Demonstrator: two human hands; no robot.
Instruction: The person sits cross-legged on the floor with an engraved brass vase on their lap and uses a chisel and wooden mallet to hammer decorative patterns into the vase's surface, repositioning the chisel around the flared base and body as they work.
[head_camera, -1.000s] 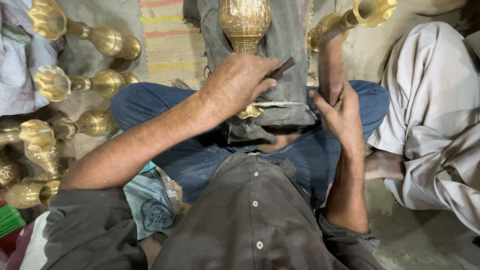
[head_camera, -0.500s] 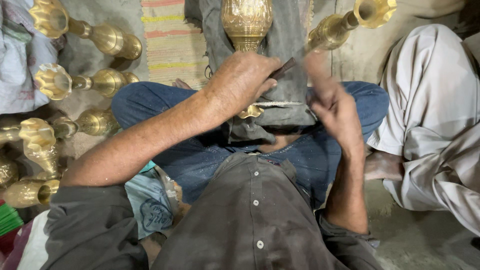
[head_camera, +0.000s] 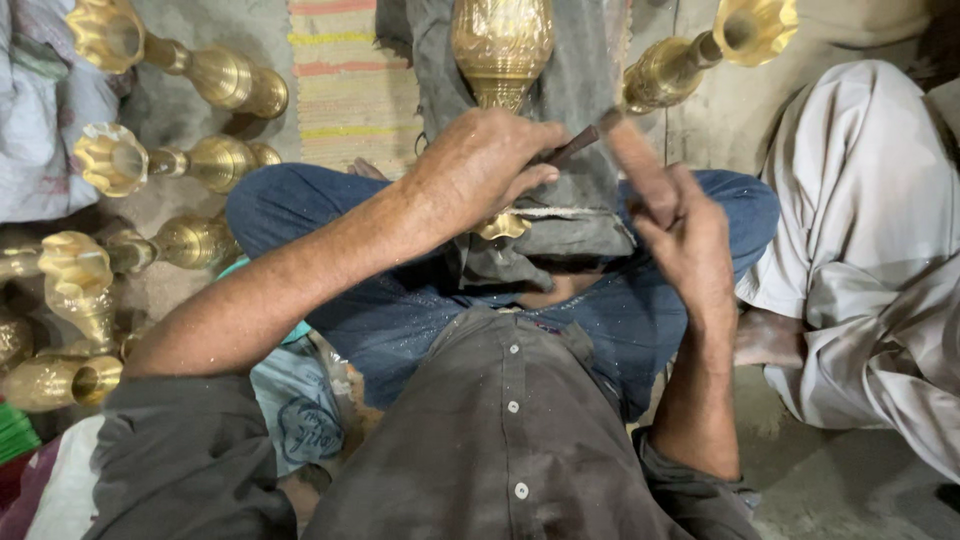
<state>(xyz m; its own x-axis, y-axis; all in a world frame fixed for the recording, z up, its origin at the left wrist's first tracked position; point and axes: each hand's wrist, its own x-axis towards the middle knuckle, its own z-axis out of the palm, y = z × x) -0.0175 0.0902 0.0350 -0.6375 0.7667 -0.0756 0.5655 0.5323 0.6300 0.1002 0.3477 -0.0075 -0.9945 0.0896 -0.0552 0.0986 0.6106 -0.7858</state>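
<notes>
A brass vase (head_camera: 500, 40) lies on a grey cloth (head_camera: 590, 90) between my crossed legs, with its small end (head_camera: 503, 226) toward me. My left hand (head_camera: 480, 170) rests over the vase's narrow part, shut on a dark chisel-like tool (head_camera: 572, 148) that points up and right. My right hand (head_camera: 690, 250) is raised just right of the tool and is blurred by motion. It grips a brown stick (head_camera: 635, 165), also blurred, whose upper end is near the tool's tip.
Several brass vases (head_camera: 215, 75) lie on the floor at the left, and another (head_camera: 700, 50) at the top right. A person in white clothes (head_camera: 870, 250) sits close on the right. A striped mat (head_camera: 350, 70) lies behind, and a blue bag (head_camera: 300, 400) lies by my left knee.
My right hand with the brown stick has swung down and left toward the tool, then back slightly. My left hand and the vase have stayed put.
</notes>
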